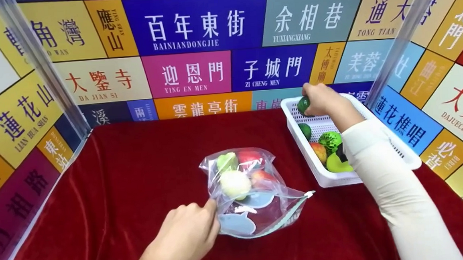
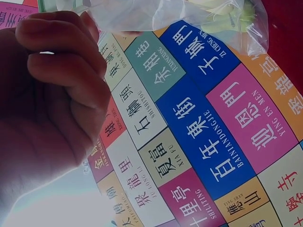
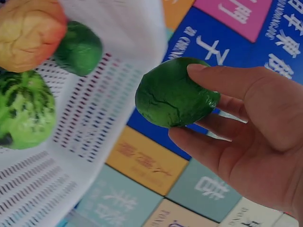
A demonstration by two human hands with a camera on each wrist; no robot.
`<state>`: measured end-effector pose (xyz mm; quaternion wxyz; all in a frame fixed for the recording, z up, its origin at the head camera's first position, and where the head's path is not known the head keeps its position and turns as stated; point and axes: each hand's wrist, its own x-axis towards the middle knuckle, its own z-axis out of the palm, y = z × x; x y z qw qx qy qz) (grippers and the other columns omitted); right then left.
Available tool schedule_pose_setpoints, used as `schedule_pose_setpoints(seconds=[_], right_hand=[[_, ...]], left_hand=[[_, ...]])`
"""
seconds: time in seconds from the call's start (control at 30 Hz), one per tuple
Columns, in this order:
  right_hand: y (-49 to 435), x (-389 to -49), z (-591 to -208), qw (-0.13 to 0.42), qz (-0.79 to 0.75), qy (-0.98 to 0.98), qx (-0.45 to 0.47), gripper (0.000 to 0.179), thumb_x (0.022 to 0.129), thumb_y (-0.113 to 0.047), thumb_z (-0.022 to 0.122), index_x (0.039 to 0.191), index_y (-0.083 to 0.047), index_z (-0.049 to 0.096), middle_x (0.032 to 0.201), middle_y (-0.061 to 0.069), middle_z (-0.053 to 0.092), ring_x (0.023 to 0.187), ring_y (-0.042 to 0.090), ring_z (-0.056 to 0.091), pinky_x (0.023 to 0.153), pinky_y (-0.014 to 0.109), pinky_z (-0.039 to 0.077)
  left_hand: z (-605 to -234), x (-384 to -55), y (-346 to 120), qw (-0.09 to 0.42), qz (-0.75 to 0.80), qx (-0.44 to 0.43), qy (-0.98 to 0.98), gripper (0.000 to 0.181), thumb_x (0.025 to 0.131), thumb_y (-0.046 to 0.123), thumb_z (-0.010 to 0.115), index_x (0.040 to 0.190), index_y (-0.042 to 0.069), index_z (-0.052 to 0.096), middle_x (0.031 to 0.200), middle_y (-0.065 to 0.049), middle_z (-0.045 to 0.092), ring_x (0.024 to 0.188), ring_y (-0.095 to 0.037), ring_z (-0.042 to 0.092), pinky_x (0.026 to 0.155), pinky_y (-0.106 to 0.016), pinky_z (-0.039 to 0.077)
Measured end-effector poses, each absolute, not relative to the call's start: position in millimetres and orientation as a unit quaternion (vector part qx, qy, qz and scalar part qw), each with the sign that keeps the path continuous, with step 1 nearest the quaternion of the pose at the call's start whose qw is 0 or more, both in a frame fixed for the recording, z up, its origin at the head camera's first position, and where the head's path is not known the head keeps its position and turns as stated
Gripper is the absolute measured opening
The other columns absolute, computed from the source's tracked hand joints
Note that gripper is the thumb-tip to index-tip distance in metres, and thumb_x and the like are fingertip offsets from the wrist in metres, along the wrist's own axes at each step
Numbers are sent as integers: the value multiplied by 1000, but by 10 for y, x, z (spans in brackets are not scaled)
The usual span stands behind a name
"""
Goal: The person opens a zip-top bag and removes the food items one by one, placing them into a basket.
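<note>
My right hand (image 1: 321,98) pinches a dark green rounded fruit (image 3: 165,94) between thumb and fingers, over the far end of a white plastic basket (image 1: 320,176). A clear zip bag (image 1: 274,207) lies on the red cloth, its slider at the right end and its mouth towards me. With curled fingers, my left hand (image 1: 185,231) grips the bag's left edge near the mouth. Inside the bag are a pale round fruit (image 1: 235,184), a green fruit (image 1: 227,162) and reddish fruits (image 1: 251,159).
In the basket lie another dark green fruit (image 1: 304,131), a bumpy green fruit (image 1: 330,141), an orange-red fruit (image 1: 319,152) and a yellow-green one (image 1: 338,163). A red velvet cloth (image 1: 137,164) covers the table. Colourful sign panels (image 1: 193,24) and clear posts (image 1: 46,65) stand around it.
</note>
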<state>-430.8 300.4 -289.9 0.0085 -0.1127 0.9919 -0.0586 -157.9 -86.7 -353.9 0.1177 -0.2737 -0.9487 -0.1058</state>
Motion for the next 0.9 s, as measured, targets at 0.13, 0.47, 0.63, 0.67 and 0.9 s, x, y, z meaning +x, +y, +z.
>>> schedule_pose_setpoints(seconds=[0.13,0.47,0.63,0.67,0.9], right_hand=[[3073,-4368,-3000,22,-49,994,-100,56,79,-10,72,129,5,52,119,30,60,104,40,57,93,56,47],[3319,-4359,-3257,55,-22,996,-60,57,76,-2,71,126,14,48,111,34,60,96,41,57,85,54,48],[3394,-4346,-3375,69,-26,996,-40,55,75,1,71,123,14,48,114,36,59,101,44,58,90,57,48],[3398,-4348,-3397,72,-25,996,-39,60,75,1,70,128,14,46,115,37,58,102,45,58,91,57,48],[3346,-4399,-3510,95,7,995,-42,69,76,0,72,137,15,43,116,38,58,100,42,59,90,54,50]], left_hand=[[-3538,-1571,-869,118,-108,-274,-948,13,93,22,58,86,11,58,54,4,40,46,-15,44,43,-29,32],[-3547,-1572,-868,131,-107,-279,-945,14,92,22,59,83,12,56,54,4,41,46,-16,47,42,-29,32],[-3550,-1578,-869,128,-105,-280,-946,14,93,22,58,85,11,58,54,3,42,47,-16,48,42,-29,33],[-3552,-1578,-870,128,-105,-280,-946,14,93,22,58,85,11,58,54,3,42,47,-17,49,42,-30,33],[-3553,-1587,-877,126,-108,-280,-946,14,93,22,59,85,10,58,54,3,41,46,-15,47,42,-29,33]])
